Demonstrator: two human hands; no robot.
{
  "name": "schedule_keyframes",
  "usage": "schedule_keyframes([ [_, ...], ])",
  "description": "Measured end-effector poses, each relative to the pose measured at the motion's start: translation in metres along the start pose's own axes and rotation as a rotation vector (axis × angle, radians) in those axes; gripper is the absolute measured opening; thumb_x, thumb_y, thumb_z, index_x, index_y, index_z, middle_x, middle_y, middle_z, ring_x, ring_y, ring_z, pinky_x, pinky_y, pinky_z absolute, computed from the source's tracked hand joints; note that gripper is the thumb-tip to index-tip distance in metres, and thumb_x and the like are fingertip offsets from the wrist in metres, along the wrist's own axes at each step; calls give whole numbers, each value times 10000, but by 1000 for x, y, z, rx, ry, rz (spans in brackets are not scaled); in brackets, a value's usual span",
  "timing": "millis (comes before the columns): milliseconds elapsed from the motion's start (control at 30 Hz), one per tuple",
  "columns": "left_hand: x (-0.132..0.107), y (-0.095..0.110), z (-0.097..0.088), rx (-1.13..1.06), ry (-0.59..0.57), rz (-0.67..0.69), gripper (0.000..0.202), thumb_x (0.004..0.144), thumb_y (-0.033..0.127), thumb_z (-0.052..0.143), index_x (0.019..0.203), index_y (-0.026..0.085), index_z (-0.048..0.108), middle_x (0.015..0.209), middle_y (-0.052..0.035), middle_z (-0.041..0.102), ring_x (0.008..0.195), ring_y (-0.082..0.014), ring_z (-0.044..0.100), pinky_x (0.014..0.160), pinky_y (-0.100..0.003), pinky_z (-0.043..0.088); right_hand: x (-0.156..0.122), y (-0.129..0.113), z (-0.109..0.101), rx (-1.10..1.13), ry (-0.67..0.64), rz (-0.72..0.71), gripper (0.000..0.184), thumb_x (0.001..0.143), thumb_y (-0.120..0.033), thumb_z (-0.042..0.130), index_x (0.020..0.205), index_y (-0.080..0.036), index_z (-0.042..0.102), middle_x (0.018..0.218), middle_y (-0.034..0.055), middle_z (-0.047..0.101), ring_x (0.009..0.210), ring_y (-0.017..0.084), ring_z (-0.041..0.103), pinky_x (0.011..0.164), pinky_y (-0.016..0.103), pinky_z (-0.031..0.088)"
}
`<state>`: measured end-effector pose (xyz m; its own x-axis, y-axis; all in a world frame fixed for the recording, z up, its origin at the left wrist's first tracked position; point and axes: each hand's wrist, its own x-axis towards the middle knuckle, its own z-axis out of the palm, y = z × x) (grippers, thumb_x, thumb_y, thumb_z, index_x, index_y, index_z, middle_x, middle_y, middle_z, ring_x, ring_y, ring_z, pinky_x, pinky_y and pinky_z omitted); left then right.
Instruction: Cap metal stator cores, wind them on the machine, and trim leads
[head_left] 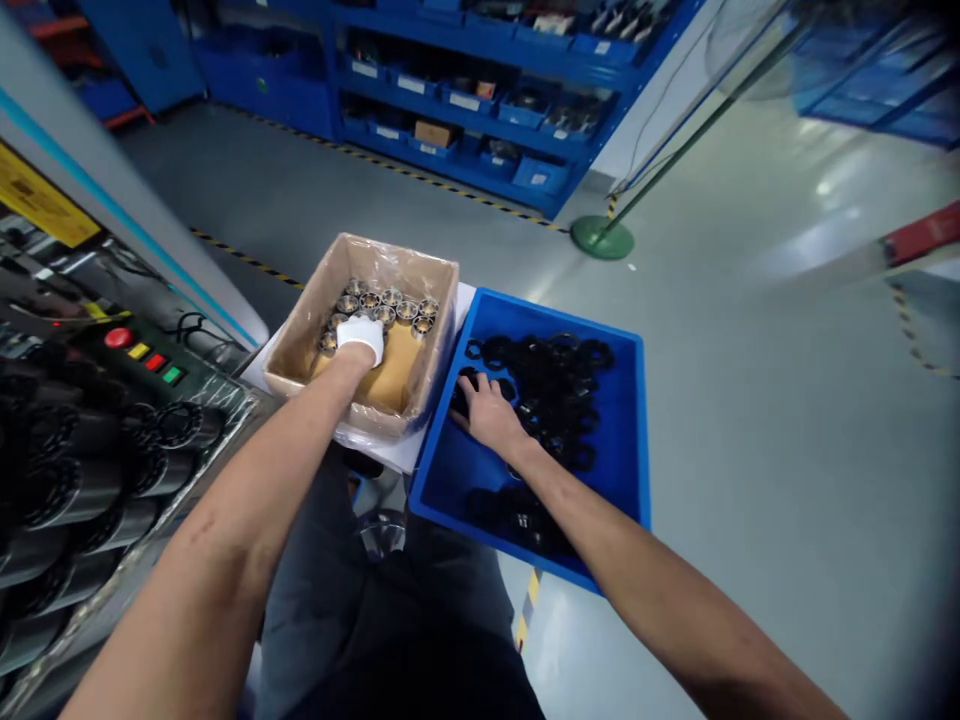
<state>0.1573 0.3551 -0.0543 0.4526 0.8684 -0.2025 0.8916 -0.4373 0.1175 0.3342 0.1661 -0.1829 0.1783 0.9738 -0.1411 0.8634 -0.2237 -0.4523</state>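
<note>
My left hand [361,338], in a white glove, reaches into a plastic-lined cardboard box [439,330] and rests on a row of shiny metal rings [390,305] at its far end; its fingers curl down over them, and what they hold is hidden. My bare right hand [486,410] lies in a blue plastic bin [615,440], fingers spread over a heap of black rings [551,385].
To the left stands a machine with a control panel [142,355] of red, yellow and green buttons and rows of dark cylindrical parts [67,480]. Blue shelving with bins [480,110] lines the far wall. A green pole base [601,238] sits on the grey floor.
</note>
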Motion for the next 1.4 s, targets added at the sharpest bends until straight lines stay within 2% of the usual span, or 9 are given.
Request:
schedule_keyframes([
  [267, 6, -16, 11, -85, 57, -78, 390, 1114, 469, 801, 1342, 154, 771, 1369, -128, 780, 1264, -300, 767, 1143, -556, 648, 6, 9, -29, 438, 12, 83, 400, 1006, -327, 833, 1366, -189, 729, 1441, 141, 699, 1249, 303, 722, 1136, 543, 628],
  [400, -14, -21, 2, -219, 175, -63, 258, 1058, 329, 831, 1244, 153, 801, 1393, -140, 774, 1366, -331, 733, 1250, -593, 595, -4, 17, -60, 846, -11, 182, 527, 893, -384, 818, 1393, -272, 697, 1172, 58, 771, 991, 238, 809, 817, 374, 695],
  [500, -40, -18, -9, -378, 248, -59, 341, 1021, 173, 697, 1356, 188, 761, 1446, -143, 768, 1327, -298, 769, 1250, -525, 620, -25, 18, -78, 1126, -49, 249, 548, 817, -551, 880, 1265, -290, 703, 1038, 19, 756, 871, 204, 811, 576, 228, 572],
  [633, -107, -9, -30, -1151, 118, -7, 691, 878, 132, 553, 1553, 262, 611, 1506, -105, 770, 1209, -265, 835, 1057, -520, 719, -63, 6, -95, 1362, -38, 293, 589, 743, -631, 965, 1128, -304, 663, 995, 0, 735, 753, 157, 728, 456, 172, 431],
  [733, -173, -1, -34, -1653, -61, 5, 604, 905, 297, 575, 1498, 214, 655, 1445, -148, 806, 1249, -376, 835, 895, -540, 732, -97, -17, -105, 1459, -48, 288, 629, 698, -584, 1017, 1112, -310, 631, 1014, 6, 766, 751, 170, 712, 442, 187, 437],
  [900, -265, 9, 12, -1823, 131, -73, 623, 954, 748, 849, 1232, 216, 683, 1203, -141, 871, 901, -303, 869, 547, -294, 614, -151, -66, -122, 1372, -63, -11, 491, 843, -543, 1037, 1098, -293, 700, 1265, 60, 843, 873, 217, 788, 523, 263, 570],
  [1067, -325, 5, 52, -1961, 70, -7, 585, 1031, 619, 841, 1452, 279, 619, 1153, -83, 842, 849, -252, 844, 655, -314, 666, -181, -108, -128, 776, 258, -460, 616, 914, -326, 1053, 1481, -373, 819, 1233, 19, 825, 1165, 231, 777, 1029, 376, 666],
  [1200, -352, 11, 54, -2058, -18, -5, 609, 996, 615, 887, 1465, 300, 659, 1175, -64, 806, 943, -243, 828, 803, -348, 704, -193, -133, -118, 777, 225, -553, 807, 917, -254, 1046, 1635, -388, 701, 1420, 16, 835, 1308, 246, 815, 1079, 364, 691],
  [1400, -367, 13, 52, -1987, 113, -114, 595, 897, 516, 1011, 1383, 314, 734, 1284, -25, 761, 1209, -235, 763, 1073, -341, 650, -195, -155, -108, 832, 66, -778, 608, 922, -190, 1028, 1471, -315, 800, 1455, 46, 858, 1341, 262, 842, 1155, 353, 720],
])
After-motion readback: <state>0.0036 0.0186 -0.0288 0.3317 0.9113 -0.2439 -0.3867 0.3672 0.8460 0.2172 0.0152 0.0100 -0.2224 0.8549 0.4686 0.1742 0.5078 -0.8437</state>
